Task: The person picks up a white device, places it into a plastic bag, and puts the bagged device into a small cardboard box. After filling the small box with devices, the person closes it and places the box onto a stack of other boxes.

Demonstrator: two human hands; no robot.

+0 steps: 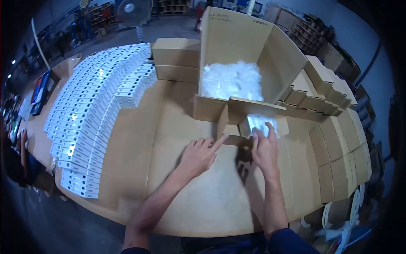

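Observation:
Near the table's middle stands a small open cardboard box [232,129] with its flaps up. A clear plastic-wrapped bundle [261,123] sits at the box's right side. My right hand [265,146] touches the bundle with its fingertips, the fingers bent and apart. My left hand [198,157] is at the box's near left edge, its index finger stretched out to the cardboard and nothing in its grip. Behind the small box, a large open carton [237,36] holds a heap of clear plastic packs [231,80].
Rows of small white boxes [84,106] cover the table's left side. Closed brown boxes [176,59] stand at the back, with more brown boxes [338,154] stacked at right. A co-worker's arm [24,152] shows at far left. A fan [134,12] stands beyond the table.

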